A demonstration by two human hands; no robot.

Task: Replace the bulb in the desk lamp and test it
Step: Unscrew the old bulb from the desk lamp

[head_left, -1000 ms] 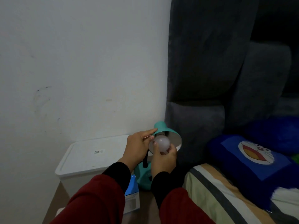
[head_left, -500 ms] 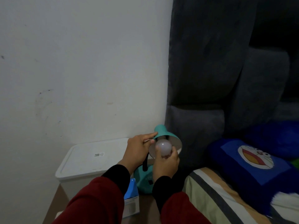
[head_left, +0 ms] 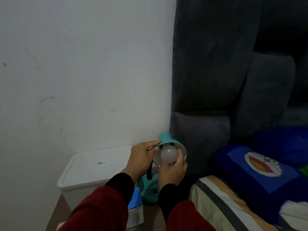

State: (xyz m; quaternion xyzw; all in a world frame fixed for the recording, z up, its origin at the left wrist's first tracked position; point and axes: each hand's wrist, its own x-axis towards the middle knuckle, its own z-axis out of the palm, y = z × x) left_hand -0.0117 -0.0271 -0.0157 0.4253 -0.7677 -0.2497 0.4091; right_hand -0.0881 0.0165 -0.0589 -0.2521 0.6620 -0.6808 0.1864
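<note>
Scene: dim room, you look down at a teal desk lamp [head_left: 150, 184] standing low between a white lidded storage bin [head_left: 93, 167] and the bed [head_left: 221, 205].
Your left hand [head_left: 141, 157]: fingers wrapped on the left rim of the teal lamp shade [head_left: 166, 139], index finger laid along the shade's outer edge, thumb at the rim. Closed on the shade, steadying it.
Your right hand [head_left: 173, 172]: cupped under the frosted round bulb [head_left: 169, 154], fingers curled round its lower and right side. Closed on the bulb.
Bulb: sits inside the mouth of the shade, globe facing you, unlit. Its base is hidden in the shade, so can't tell how far it is seated in the socket.
Lamp: shade tilted toward you, black flexible neck [head_left: 149, 172] running down behind your left wrist to the teal base; black switch [head_left: 155, 190] on the base, just beside your right wrist.
Sleeves: dark red over black cuffs, both arms.
Blue-and-white box [head_left: 135, 209]: on the floor under your left forearm, touching or just beside the lamp base.
Background: white wall [head_left: 83, 72] left, dark grey padded headboard [head_left: 216, 80] right.
Bed: striped sheet, blue cartoon-cat pillow [head_left: 260, 167] on it.
</note>
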